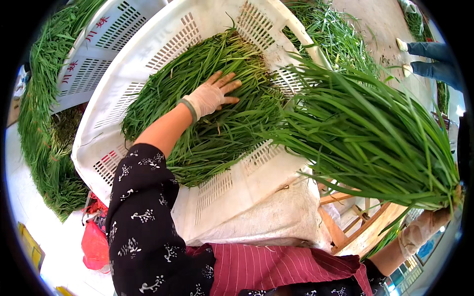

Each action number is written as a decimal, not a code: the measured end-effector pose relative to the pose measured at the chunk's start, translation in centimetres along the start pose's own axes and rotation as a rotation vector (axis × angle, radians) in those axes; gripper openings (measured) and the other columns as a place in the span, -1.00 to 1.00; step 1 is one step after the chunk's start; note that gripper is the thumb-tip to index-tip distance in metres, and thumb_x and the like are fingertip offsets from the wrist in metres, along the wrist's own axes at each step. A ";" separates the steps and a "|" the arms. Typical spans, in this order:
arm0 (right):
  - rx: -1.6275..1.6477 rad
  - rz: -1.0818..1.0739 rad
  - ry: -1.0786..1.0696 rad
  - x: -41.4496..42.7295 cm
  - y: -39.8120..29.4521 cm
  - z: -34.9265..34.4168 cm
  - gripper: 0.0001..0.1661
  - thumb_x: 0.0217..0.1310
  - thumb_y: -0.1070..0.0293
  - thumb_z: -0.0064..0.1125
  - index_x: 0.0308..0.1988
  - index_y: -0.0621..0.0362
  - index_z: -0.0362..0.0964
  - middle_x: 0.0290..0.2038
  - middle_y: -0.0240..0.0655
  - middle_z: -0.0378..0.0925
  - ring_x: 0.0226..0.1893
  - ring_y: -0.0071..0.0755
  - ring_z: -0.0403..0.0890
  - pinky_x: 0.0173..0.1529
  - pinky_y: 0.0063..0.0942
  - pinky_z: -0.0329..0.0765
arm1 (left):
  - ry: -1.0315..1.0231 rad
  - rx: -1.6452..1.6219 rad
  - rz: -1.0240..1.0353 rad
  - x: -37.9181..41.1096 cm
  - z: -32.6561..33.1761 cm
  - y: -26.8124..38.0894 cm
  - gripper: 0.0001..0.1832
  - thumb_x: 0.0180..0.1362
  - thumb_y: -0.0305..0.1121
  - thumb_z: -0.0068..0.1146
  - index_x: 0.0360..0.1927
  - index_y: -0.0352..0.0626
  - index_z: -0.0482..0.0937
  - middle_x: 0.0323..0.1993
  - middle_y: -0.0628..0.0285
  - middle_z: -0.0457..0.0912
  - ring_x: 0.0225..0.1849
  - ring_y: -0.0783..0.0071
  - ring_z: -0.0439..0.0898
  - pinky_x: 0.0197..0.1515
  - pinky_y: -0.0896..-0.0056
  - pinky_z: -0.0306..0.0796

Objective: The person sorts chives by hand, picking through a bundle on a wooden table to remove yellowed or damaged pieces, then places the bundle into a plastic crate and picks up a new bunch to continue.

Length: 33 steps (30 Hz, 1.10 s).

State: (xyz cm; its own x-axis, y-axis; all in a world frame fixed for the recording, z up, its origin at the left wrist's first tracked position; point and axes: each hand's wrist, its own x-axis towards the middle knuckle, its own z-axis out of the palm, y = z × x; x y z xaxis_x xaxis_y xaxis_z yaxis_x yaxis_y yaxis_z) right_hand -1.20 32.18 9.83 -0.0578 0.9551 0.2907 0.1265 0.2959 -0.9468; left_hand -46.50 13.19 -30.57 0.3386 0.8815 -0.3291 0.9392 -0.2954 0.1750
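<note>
My left hand (213, 94), in a thin glove with bare-looking fingertips, lies spread on green leafy stalks, which look like garlic chives (222, 137), inside a white slotted plastic basket (122, 70). The pale stem ends in the basket point toward its upper right. At the far right my right hand (433, 222), also in a thin glove, grips a large bunch of the same greens (370, 137) by its stem end. The leaves of that bunch fan out leftward, reaching over the basket's right rim. The fingertips of my right hand are partly hidden.
A second white basket (85, 74) stands at the upper left beside more long greens (40, 122). Loose greens (333, 33) lie beyond the basket. A wooden frame (370, 225) is at the lower right, a red plastic bag (94, 246) at the lower left. Another person's legs (429, 61) show at upper right.
</note>
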 end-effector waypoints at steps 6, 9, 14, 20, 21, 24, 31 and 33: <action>0.080 -0.027 0.086 2.1 -2.7 -5.6 -0.65 0.09 0.35 0.11 -0.09 0.21 0.42 -0.07 -0.16 0.49 -0.04 -0.24 0.50 0.04 -0.26 0.50 | 0.352 -0.193 -0.423 -5.8 -1.3 4.5 -0.41 0.08 -0.26 0.09 0.23 0.31 0.26 0.36 0.18 -0.02 0.40 0.10 -0.14 0.34 -0.08 -0.15; 0.201 0.061 0.124 3.1 -1.9 -7.5 -0.64 0.06 0.34 0.15 -0.09 0.21 0.44 -0.08 -0.18 0.51 -0.06 -0.26 0.51 0.02 -0.26 0.51 | 0.023 -0.178 -0.554 -9.0 4.8 6.9 -0.26 0.04 -0.18 0.15 0.31 0.35 0.08 0.38 0.17 -0.09 0.39 0.04 -0.14 0.34 -0.12 -0.19; 0.442 0.208 0.240 2.5 1.7 -12.1 -0.61 0.07 0.31 0.17 -0.08 0.22 0.44 -0.08 -0.19 0.52 -0.04 -0.25 0.51 0.09 -0.24 0.46 | 0.554 -0.348 -0.778 -7.9 -1.5 10.3 -0.33 0.06 -0.29 0.14 0.27 0.22 0.20 0.36 0.08 -0.02 0.38 -0.05 -0.14 0.35 -0.11 -0.25; 0.455 -0.005 0.493 -3.1 -2.5 -12.6 -0.68 0.19 0.26 0.06 -0.09 0.18 0.41 -0.07 -0.17 0.47 -0.03 -0.25 0.46 0.12 -0.23 0.42 | 0.544 -1.180 -0.068 -4.9 -18.0 21.1 -0.65 0.11 -0.45 0.12 0.00 -0.22 0.49 -0.08 0.12 0.57 -0.01 0.41 0.52 0.06 0.45 0.35; 0.235 -0.142 0.489 -4.8 -3.0 -13.3 -0.67 0.17 0.33 0.06 -0.06 0.22 0.36 -0.06 -0.18 0.45 -0.04 -0.27 0.46 0.11 -0.27 0.41 | 0.491 -1.180 0.062 -4.4 -20.6 23.4 -0.65 0.12 -0.45 0.10 0.01 -0.24 0.48 -0.05 0.14 0.56 -0.01 0.41 0.51 0.06 0.45 0.35; -0.459 -0.343 0.591 -9.1 -4.2 -14.6 -0.60 0.16 0.45 0.04 0.01 0.30 0.26 -0.02 -0.17 0.39 -0.02 -0.32 0.42 0.09 -0.33 0.40 | 0.197 -1.342 0.323 -2.2 -25.7 30.7 -0.52 0.11 -0.31 0.14 0.10 -0.24 0.40 0.08 0.10 0.46 0.12 0.36 0.41 0.15 0.41 0.27; 0.645 -0.037 0.747 -22.6 6.1 -16.5 -0.37 0.06 0.35 0.20 0.11 0.34 0.22 0.05 -0.20 0.36 0.02 -0.29 0.39 0.16 -0.39 0.29 | -0.151 -1.672 0.276 5.1 -23.1 43.7 -0.10 0.02 0.12 0.16 0.24 -0.35 0.15 0.25 0.05 0.22 0.25 0.29 0.20 0.29 0.41 0.01; 0.663 0.375 0.956 -24.8 5.5 -14.2 -0.62 0.21 0.23 0.03 0.00 0.12 0.35 -0.02 -0.29 0.40 0.00 -0.36 0.37 0.10 -0.30 0.35 | -0.263 -1.964 0.097 8.6 -20.8 43.4 -0.26 0.06 0.14 0.10 0.12 -0.28 0.33 0.05 0.12 0.46 0.08 0.34 0.38 0.18 0.36 0.21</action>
State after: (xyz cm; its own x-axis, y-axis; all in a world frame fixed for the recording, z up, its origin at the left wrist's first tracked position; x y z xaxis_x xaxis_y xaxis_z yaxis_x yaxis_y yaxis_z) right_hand 14.99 10.37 -0.66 0.6606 0.6900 -0.2960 -0.5666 0.1996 -0.7994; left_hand -3.98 15.62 -6.51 0.5469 0.7697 -0.3294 -0.3593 0.5712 0.7380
